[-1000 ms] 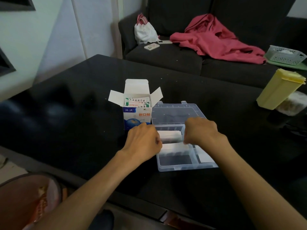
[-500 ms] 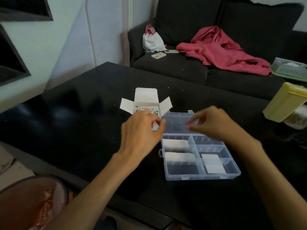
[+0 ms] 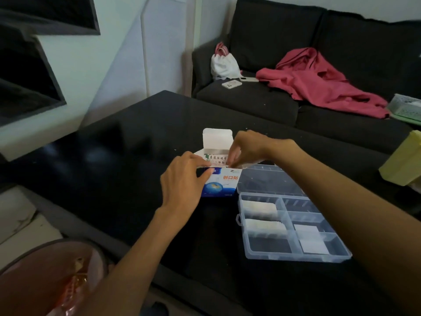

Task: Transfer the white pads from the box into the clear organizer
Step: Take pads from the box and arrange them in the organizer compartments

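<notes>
Head view puts both my hands at the open box (image 3: pixel 222 182) in mid-frame on the black bench (image 3: pixel 127 156). My left hand (image 3: pixel 182 181) grips the box's left side, fingers curled round it. My right hand (image 3: pixel 248 148) reaches into the top, fingertips pinching something pale there; what exactly, I cannot tell. White pads (image 3: pixel 259 207) lie in the clear organizer (image 3: pixel 296 255), lower right of the box.
</notes>
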Tool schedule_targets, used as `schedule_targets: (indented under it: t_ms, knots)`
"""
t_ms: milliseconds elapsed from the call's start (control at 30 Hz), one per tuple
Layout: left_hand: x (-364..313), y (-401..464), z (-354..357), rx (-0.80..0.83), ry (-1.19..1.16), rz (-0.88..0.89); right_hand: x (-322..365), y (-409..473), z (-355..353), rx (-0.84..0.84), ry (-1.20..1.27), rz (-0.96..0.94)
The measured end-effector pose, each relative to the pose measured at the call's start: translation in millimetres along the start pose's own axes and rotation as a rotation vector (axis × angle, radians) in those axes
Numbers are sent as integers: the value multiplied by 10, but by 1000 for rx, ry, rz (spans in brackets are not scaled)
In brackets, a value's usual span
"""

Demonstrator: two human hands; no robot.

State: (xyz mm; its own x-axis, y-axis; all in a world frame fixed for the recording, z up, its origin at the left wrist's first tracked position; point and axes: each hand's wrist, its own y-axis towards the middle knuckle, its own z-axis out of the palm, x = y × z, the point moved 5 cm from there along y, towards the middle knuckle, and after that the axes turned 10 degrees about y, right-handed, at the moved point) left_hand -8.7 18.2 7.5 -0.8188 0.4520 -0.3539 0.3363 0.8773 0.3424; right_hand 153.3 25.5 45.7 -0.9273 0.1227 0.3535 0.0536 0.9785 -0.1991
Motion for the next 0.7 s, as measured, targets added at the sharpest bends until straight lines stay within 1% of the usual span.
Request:
schedule_targets:
  t_ms: [67,167,233,400,467,600,700]
  knots:
    - [13,6,10,-7,-29,-22,-15,16,19,8,58,7]
    - [7,0,9,-9,-53,-30,-48,13,71,69,165,32]
    - [-6,-3,-1,-15,-51,-30,-43,9,74,65,150,26]
    - [0,-4,-28,-29,-64,-38,-47,-36,-7,-115,163,-66]
    - [-7,-7,-43,-34,-61,-40,-61,-55,8,-101,166,-80]
    - [-40,-17,-48,-33,-29,-46,-52,-12,27,-29,83,-71]
    - [-40,-18,-53,-30,-18,-46,-39,26,28,-55,39,-93]
